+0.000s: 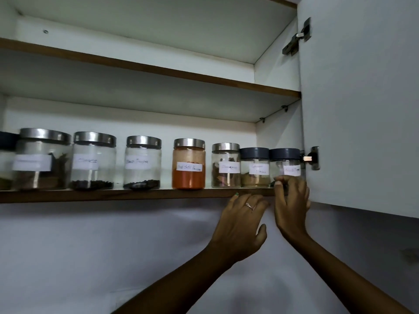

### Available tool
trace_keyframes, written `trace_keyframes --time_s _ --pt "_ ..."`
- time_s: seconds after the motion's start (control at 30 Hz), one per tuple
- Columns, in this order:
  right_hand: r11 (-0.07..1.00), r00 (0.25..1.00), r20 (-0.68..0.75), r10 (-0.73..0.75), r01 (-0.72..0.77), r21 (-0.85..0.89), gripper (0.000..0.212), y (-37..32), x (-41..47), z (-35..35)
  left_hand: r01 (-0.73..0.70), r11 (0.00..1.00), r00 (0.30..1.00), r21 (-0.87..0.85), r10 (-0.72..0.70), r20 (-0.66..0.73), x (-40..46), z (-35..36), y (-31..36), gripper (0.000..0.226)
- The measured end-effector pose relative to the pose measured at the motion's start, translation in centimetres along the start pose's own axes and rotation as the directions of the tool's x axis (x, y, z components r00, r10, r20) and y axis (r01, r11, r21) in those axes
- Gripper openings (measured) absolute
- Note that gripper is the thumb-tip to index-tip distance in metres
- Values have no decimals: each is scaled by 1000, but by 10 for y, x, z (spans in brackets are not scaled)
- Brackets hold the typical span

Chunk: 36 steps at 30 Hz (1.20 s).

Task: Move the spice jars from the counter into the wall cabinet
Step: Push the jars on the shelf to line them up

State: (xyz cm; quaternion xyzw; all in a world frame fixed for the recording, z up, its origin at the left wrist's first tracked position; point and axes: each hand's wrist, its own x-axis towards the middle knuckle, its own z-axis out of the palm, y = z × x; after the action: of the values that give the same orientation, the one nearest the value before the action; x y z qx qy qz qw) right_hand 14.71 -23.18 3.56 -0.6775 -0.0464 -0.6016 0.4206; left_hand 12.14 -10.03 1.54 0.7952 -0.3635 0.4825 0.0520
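Spice jars (pixel 188 163) stand in one row along the lower shelf (pixel 127 194) of the open wall cabinet (pixel 145 71). Eight are countable: five with steel lids, two with dark grey lids at the right end, and a sliver of one more dark-lidded jar cut off at the far left. All stand upright, long axis vertical, labels facing out.

The rightmost jar (pixel 285 165) sits tight against its dark-lidded neighbour (pixel 254 167) and close to the open door's lower hinge (pixel 312 157). The right hand (pixel 291 200) reaches up from below, and its fingertips (pixel 279 179) curl against the jar's lower front; the jar rests on the shelf, so this looks more like a nudge than a lift. Whether the fingers truly clasp it cannot be told. The left hand (pixel 241 219) is open, holding nothing, its fingers laid against the shelf's front edge just left of the right hand.

The right hand is plainly the nearer, the jar lying directly above and beyond its fingertips. The counter is out of view.
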Motion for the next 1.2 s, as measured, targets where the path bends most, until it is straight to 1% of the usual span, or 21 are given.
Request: trace_keyframes --time_s 0.07,0.17,0.23,0.33,0.43,0.53,0.6,0.67,0.77,0.9,1.03,1.13,1.2 --pt "991 992 39 -116 113 74 16 -19 -8 2 -4 1000 998 30 6 -59 -14 -20 -9 39" --pt "943 954 131 -271 235 235 19 -55 -24 11 25 998 994 62 -18 -112 -34 -54 -28 30" --pt "907 930 166 -327 259 333 21 -79 -34 17 59 994 987 94 -44 -153 -45 -76 -43 25" --pt "871 904 209 -374 264 415 24 -117 -49 29 117 980 981 162 -88 -175 -62 -112 -64 23" --pt "847 876 215 -433 314 428 24 -153 -65 43 162 959 972 234 -115 -203 -80 -151 -83 28" --pt "823 856 220 -467 329 463 20 -189 -84 57 197 938 958 286 -122 -261 -102 -192 -104 23" --pt "812 847 233 -478 326 484 20 -215 -100 67 228 919 951 321 -141 -274 -120 -218 -119 22" --pt "803 829 245 -503 344 486 20 -235 -113 76 269 902 942 339 -172 -290 -137 -238 -134 17" --pt "807 821 250 -513 362 467 20 -275 -136 96 306 882 933 357 -204 -296 -164 -269 -160 13" --pt "810 791 297 -535 380 448 21 -324 -163 121 361 857 915 368 -249 -317 -191 -300 -192 14" --pt "819 760 357 -544 388 422 26 -369 -188 147 442 823 877 356 -312 -366 -209 -339 -230 20" --pt "833 735 407 -542 405 377 32 -390 -195 163 533 776 830 339 -400 -389 -211 -364 -256 39" --pt "828 696 452 -557 429 361 40 -403 -193 172 589 748 792 305 -458 -404 -211 -380 -274 54"
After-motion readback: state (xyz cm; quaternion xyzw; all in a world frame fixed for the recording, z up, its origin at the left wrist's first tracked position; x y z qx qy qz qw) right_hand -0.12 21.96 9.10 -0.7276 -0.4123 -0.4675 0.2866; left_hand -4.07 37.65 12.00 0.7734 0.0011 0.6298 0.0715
